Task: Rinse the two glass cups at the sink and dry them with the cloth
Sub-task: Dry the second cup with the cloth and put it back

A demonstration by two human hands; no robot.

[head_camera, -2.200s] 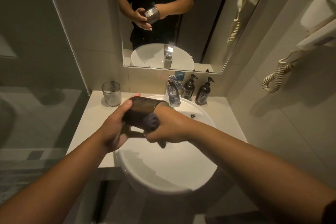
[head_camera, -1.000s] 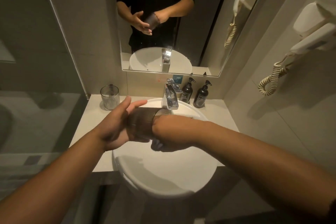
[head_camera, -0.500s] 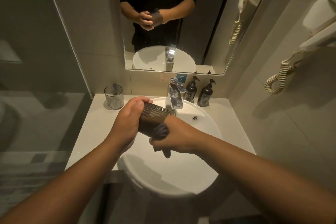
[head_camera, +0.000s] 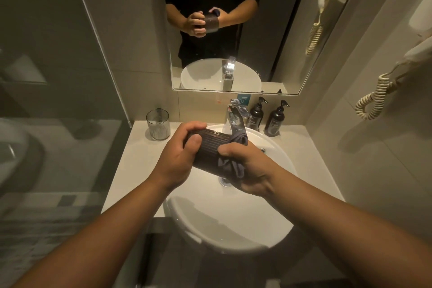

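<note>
Over the basin, a ribbed glass cup (head_camera: 207, 152) lies on its side in mid-air, dark cloth (head_camera: 230, 166) stuffed into its open end on the right. Left hand (head_camera: 180, 159) is wrapped around the closed end, fingers curled over the top and thumb pressed along the near wall. Right hand (head_camera: 250, 170) is clamped on the cloth at the mouth, thumb flat on the ribs, the other fingers folded under and mostly hidden. And the second glass cup (head_camera: 158, 124) stands upright on the counter (head_camera: 131, 166) to the left, well apart from the hands, against the back wall; whether anything is in it, I cannot tell. The white round sink (head_camera: 233, 222) sits beneath, drain just showing under the right wrist, chrome tap (head_camera: 236, 117) behind the cup. Two dark pump bottles (head_camera: 266, 116) stand side by side to the right of the tap. Above, the mirror (head_camera: 233, 30) reflects both hands on the cup, and a coiled cord (head_camera: 371, 100) hangs on the right wall.
</note>
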